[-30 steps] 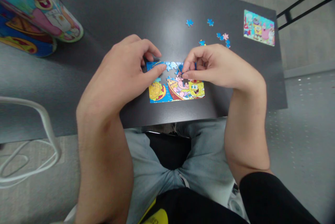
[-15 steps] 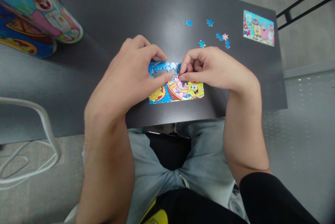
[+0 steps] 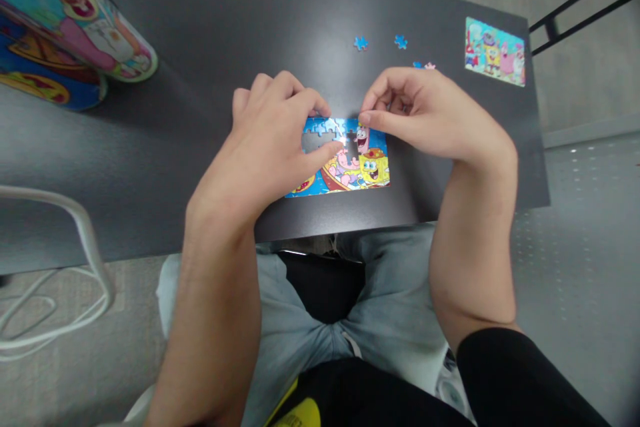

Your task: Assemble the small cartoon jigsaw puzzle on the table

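Observation:
A partly filled cartoon jigsaw puzzle (image 3: 375, 170) lies near the table's front edge. It shows a yellow square character and a pink one, with dark gaps left of centre and in the middle. Across its left side rests my left hand (image 3: 273, 137), thumb on the puzzle and fingers bent at the far edge, thumb and fingers apart. My right hand (image 3: 413, 114) pinches thumb and index finger at the puzzle's far edge, over the pink character. A small puzzle piece (image 3: 361, 125) shows partly at those fingertips; most of it is hidden.
Loose blue pieces (image 3: 361, 43) lie beyond the puzzle, with others partly behind my right hand. A small picture card (image 3: 495, 52) lies at the table's right end. Two cartoon-printed tins (image 3: 107, 47) stand at the far left. A white cable (image 3: 93, 240) hangs by the left front edge.
My right hand has moved up and right, from the puzzle's middle to its far edge, uncovering the pink character. My left hand has slid slightly right over the puzzle.

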`<state>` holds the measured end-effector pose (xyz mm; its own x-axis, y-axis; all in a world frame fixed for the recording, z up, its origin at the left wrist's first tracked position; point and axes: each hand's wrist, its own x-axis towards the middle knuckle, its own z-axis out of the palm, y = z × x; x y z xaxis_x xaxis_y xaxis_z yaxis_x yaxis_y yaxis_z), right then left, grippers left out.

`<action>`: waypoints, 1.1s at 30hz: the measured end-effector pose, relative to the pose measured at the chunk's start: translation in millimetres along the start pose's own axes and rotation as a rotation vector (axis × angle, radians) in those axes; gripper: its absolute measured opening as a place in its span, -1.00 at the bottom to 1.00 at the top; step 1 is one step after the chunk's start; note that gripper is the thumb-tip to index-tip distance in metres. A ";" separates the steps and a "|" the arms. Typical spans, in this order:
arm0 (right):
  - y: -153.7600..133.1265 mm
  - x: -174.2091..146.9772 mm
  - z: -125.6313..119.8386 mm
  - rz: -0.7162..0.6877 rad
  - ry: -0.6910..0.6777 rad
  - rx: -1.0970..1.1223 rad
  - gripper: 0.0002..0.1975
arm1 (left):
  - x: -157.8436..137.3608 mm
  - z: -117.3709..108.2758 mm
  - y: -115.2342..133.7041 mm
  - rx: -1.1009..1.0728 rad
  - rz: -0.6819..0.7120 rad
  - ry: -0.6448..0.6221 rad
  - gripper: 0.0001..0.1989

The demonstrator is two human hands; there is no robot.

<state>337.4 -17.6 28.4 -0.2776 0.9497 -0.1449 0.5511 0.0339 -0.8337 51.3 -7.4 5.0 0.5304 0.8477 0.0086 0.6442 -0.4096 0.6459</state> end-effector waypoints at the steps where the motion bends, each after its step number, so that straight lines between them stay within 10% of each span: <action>1: 0.9 -0.1 -1.6 -0.005 0.013 -0.003 -0.68 | 0.8 1.1 1.0 0.005 -0.002 0.004 -0.46; 13: 38.4 -9.5 -38.9 -0.028 0.225 -0.008 -0.79 | 6.2 8.0 2.3 -0.003 0.023 0.023 -0.46; 23: 86.2 2.9 -67.3 0.035 0.694 -0.156 -0.95 | 8.0 4.6 11.7 0.185 -0.098 -0.029 -0.72; 33: 92.5 10.7 -62.2 0.217 0.565 -0.250 -0.86 | 8.3 -1.2 -6.2 0.129 -0.054 0.013 -0.63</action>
<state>434.3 15.0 -17.1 0.2789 0.9583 0.0629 0.7331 -0.1701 -0.6585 51.0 2.6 1.9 0.4860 0.8739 -0.0130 0.7379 -0.4023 0.5420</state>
